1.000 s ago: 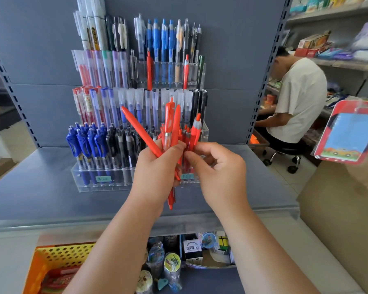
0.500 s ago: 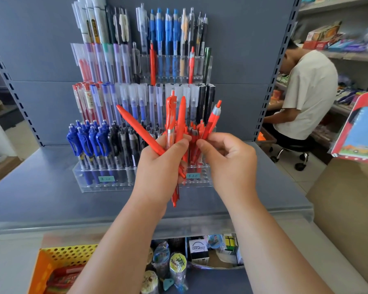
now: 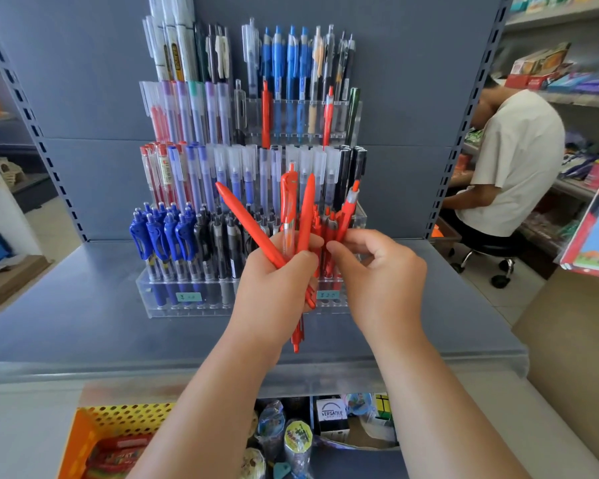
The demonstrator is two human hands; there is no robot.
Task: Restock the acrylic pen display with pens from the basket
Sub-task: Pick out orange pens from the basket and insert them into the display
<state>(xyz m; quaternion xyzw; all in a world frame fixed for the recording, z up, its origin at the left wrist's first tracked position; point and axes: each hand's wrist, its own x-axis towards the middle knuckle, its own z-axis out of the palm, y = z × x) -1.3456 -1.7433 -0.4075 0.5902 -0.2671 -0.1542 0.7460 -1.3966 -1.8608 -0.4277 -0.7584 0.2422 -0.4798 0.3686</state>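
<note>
A tiered acrylic pen display (image 3: 249, 299) is stood on the blue surface (image 3: 83, 305), its slots filled with upright pens. A yellow basket (image 3: 118, 416) is seen below. A bunch of red pens (image 3: 293, 216) is clenched in the left hand (image 3: 274, 288); one red pen (image 3: 346, 212) over the front row is pinched by the right hand (image 3: 377, 271).

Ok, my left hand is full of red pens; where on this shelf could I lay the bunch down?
The grey shelf is bare left of the acrylic display, also right of it, and along the front edge. Crowded: the display's tiers and the space where both hands, left hand and right hand, hold red pens.
</note>
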